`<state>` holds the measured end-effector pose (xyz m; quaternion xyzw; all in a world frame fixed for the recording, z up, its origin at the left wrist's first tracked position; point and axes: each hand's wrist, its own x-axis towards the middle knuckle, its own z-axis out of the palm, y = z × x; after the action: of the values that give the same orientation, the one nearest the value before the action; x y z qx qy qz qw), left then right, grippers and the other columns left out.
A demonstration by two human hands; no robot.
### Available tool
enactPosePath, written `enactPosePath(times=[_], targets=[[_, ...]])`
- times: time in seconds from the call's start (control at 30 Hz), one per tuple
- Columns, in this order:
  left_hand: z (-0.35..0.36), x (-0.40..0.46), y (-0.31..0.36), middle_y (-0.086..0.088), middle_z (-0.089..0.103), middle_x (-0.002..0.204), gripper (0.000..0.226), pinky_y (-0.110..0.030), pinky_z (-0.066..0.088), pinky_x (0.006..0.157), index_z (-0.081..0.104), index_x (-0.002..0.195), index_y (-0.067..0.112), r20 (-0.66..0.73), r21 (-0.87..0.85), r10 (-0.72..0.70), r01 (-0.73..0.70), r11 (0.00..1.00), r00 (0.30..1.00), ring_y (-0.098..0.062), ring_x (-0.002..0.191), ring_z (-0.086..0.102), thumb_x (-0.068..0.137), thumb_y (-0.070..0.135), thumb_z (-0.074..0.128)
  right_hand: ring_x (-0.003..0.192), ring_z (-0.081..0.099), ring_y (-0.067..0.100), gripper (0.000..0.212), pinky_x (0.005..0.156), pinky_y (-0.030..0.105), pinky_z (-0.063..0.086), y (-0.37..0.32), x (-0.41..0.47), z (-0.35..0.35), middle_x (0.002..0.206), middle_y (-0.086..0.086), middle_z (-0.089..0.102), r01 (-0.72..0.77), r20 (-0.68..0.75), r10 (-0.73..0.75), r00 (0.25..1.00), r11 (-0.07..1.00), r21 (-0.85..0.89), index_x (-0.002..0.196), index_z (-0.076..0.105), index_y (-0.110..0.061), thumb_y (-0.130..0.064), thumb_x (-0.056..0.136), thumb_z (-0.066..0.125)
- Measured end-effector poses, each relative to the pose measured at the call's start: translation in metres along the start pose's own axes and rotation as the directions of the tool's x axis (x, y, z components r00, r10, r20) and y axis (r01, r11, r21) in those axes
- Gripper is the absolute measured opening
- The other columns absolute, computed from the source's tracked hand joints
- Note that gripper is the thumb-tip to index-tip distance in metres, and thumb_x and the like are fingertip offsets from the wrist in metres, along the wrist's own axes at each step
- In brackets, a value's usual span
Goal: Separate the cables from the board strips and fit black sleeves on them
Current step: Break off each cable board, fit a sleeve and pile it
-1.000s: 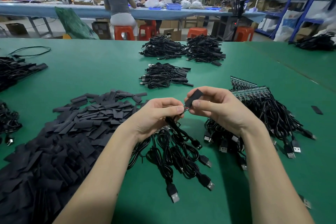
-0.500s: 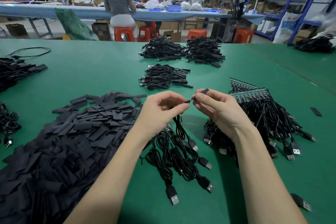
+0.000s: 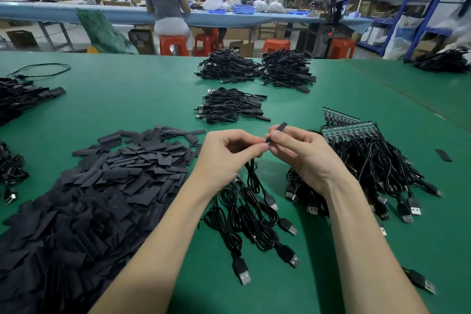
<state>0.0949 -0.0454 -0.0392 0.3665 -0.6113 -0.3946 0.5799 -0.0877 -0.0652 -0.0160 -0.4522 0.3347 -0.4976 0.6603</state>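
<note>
My left hand (image 3: 229,153) pinches a cable (image 3: 251,173) end and my right hand (image 3: 303,153) pinches a black sleeve (image 3: 279,128), fingertips nearly touching. The sleeve's long axis tilts up and away to the right, its lower mouth meeting the cable tip. A second ago it showed broad and flat; now it is edge-on.

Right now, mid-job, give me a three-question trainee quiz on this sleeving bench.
1. True or false: the right hand pinches a black sleeve.
2. Which side of the hands is the loose sleeve pile? A) left B) right
3. Fill in: the board strips lie on the person's ____ side.

Key: 1 true; 2 A; 3 right. The left hand grips the cable.
</note>
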Motion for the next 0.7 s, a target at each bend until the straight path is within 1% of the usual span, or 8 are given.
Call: enactPosePath(times=[0.13, 0.23, 0.37, 0.43, 0.5, 0.57, 0.6, 0.7], targets=[[0.0, 0.001, 0.003, -0.004, 0.078, 0.083, 0.015, -0.02, 0.055, 0.075, 0.08, 0.084, 0.018, -0.014, -0.031, 0.024, -0.024, 0.999, 1.0, -0.014, 0.077, 0.074, 0.08, 0.004, 0.082, 0.084, 0.073, 0.017, 0.02, 0.076, 0.019, 0.057, 0.001, 0.001, 0.002, 0.093, 0.012, 0.076, 0.005, 0.027, -0.005, 1.0, 1.0, 0.002, 0.089, 0.081, -0.008, -0.015, 0.071, 0.082], [-0.001, 0.002, 0.004, -0.001, 0.077, 0.079, 0.014, -0.021, 0.056, 0.073, 0.074, 0.086, 0.011, -0.026, -0.027, 0.046, -0.047, 0.999, 0.999, -0.014, 0.073, 0.072, 0.08, 0.001, 0.081, 0.078, 0.072, 0.014, 0.023, 0.075, 0.018, 0.056, 0.002, 0.001, 0.003, 0.091, 0.009, 0.075, 0.005, 0.051, -0.004, 0.999, 1.0, -0.02, 0.093, 0.079, -0.007, -0.016, 0.071, 0.082], [0.001, 0.0, 0.005, 0.0, 0.075, 0.078, 0.014, -0.023, 0.056, 0.075, 0.071, 0.086, 0.01, -0.019, -0.023, 0.02, -0.02, 1.0, 1.0, -0.015, 0.074, 0.071, 0.081, 0.002, 0.081, 0.073, 0.069, 0.012, 0.021, 0.073, 0.018, 0.056, 0.002, 0.0, 0.004, 0.087, 0.007, 0.075, -0.001, 0.061, 0.004, 0.998, 0.998, -0.063, 0.09, 0.081, -0.01, -0.019, 0.07, 0.083], [0.001, 0.0, 0.004, 0.0, 0.075, 0.08, 0.013, -0.024, 0.055, 0.077, 0.07, 0.09, 0.008, -0.013, -0.059, -0.015, 0.015, 0.998, 1.0, -0.014, 0.077, 0.071, 0.082, 0.001, 0.079, 0.074, 0.069, 0.014, 0.022, 0.073, 0.019, 0.056, 0.003, -0.001, 0.004, 0.087, 0.006, 0.074, 0.014, 0.051, -0.011, 0.999, 0.998, -0.056, 0.092, 0.079, -0.012, -0.02, 0.072, 0.082], [0.001, -0.001, 0.004, -0.002, 0.075, 0.084, 0.014, -0.024, 0.055, 0.079, 0.069, 0.093, 0.007, -0.005, -0.137, -0.081, 0.079, 0.987, 0.997, -0.014, 0.08, 0.07, 0.083, 0.0, 0.077, 0.077, 0.07, 0.017, 0.029, 0.074, 0.023, 0.058, 0.004, 0.0, 0.006, 0.09, 0.009, 0.075, 0.053, 0.029, -0.052, 0.998, 0.998, -0.041, 0.104, 0.074, -0.013, -0.021, 0.076, 0.08], [0.002, -0.002, 0.003, -0.002, 0.075, 0.083, 0.014, -0.023, 0.054, 0.077, 0.069, 0.091, 0.008, -0.012, -0.197, -0.138, 0.133, 0.971, 0.99, -0.013, 0.076, 0.069, 0.084, -0.002, 0.075, 0.08, 0.072, 0.02, 0.036, 0.077, 0.027, 0.059, 0.006, 0.001, 0.009, 0.093, 0.013, 0.076, 0.113, 0.006, -0.113, 0.994, 0.992, -0.062, 0.117, 0.069, -0.016, -0.019, 0.082, 0.077], [0.002, -0.002, 0.002, -0.002, 0.074, 0.081, 0.014, -0.022, 0.054, 0.076, 0.069, 0.089, 0.01, -0.022, -0.221, -0.159, 0.15, 0.964, 0.987, -0.013, 0.074, 0.068, 0.084, -0.002, 0.075, 0.082, 0.073, 0.021, 0.035, 0.078, 0.029, 0.059, 0.008, 0.002, 0.012, 0.093, 0.014, 0.076, 0.147, 0.001, -0.147, 0.989, 0.986, -0.074, 0.12, 0.068, -0.017, -0.017, 0.085, 0.076], [0.005, 0.0, 0.002, -0.001, 0.072, 0.076, 0.015, -0.021, 0.051, 0.073, 0.068, 0.085, 0.014, -0.03, -0.272, -0.2, 0.185, 0.944, 0.979, -0.012, 0.07, 0.065, 0.085, 0.0, 0.074, 0.091, 0.073, 0.023, 0.027, 0.083, 0.031, 0.059, 0.013, 0.004, 0.018, 0.094, 0.014, 0.076, 0.226, -0.027, -0.229, 0.973, 0.972, -0.066, 0.114, 0.074, -0.021, -0.013, 0.088, 0.075]])
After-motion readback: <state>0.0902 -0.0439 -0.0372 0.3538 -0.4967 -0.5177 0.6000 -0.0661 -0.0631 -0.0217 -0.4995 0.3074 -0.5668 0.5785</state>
